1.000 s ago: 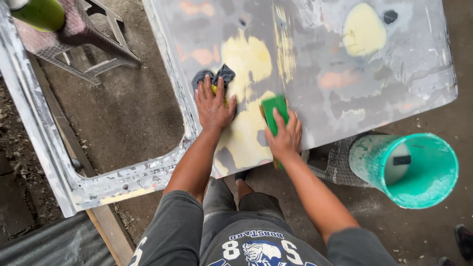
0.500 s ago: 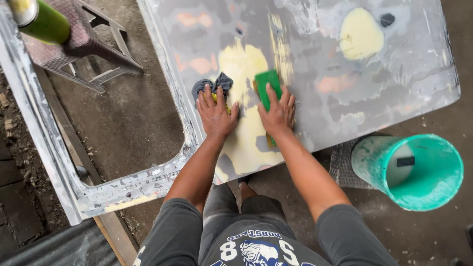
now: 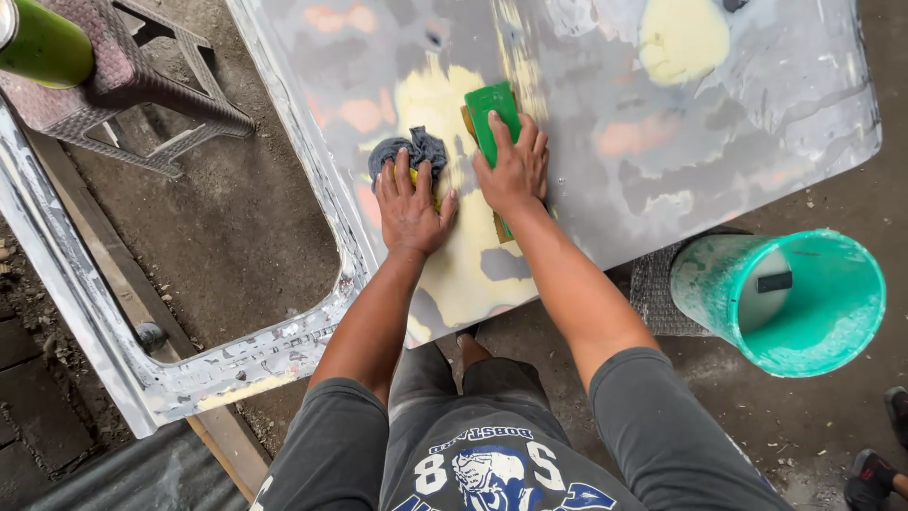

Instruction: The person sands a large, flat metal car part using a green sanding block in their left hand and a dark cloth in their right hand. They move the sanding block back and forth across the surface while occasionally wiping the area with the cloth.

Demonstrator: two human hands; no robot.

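left hand [image 3: 409, 210]: lies flat, fingers spread, on a dark grey rag [image 3: 409, 151] | right hand [image 3: 515, 168]: fingers extended, pressing a green sanding block [image 3: 492, 109] | both rest on yellow filler of the grey car door panel [image 3: 605, 142] | teal bucket [image 3: 804, 312] stands beside the panel

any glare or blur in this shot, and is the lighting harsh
Head view: soft, even daylight with no hard shadows; a dull wet sheen on the grey panel, no blown glare; both hands, left hand and right hand, are sharp; the green can is cut off at the corner.
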